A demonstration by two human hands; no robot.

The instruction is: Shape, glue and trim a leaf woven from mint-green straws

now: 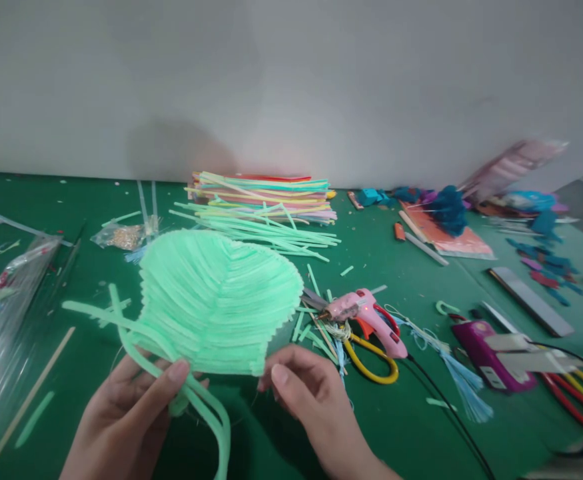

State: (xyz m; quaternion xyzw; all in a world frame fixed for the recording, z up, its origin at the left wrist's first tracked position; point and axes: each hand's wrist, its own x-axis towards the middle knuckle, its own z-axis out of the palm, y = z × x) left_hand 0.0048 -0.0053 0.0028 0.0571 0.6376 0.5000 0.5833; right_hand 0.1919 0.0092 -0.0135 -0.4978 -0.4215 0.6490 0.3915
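Note:
A mint-green leaf shape (216, 300) made of straws glued side by side is held up over the green table (411, 400). My left hand (131, 413) pinches its near edge and the bent straw stems (206, 407) that curl down from it. My right hand (311, 400) is closed in a pinch on the leaf's lower right edge. Both hands are at the bottom of the view, close to me.
A stack of coloured straws (266, 190) lies at the back by the wall. A pink glue gun (371, 320), yellow-handled scissors (371, 363) and straw offcuts sit right of the leaf. A purple device (491, 353), cables and blue craft scraps (446, 210) fill the right side. Clear plastic packets (6, 320) lie at the left.

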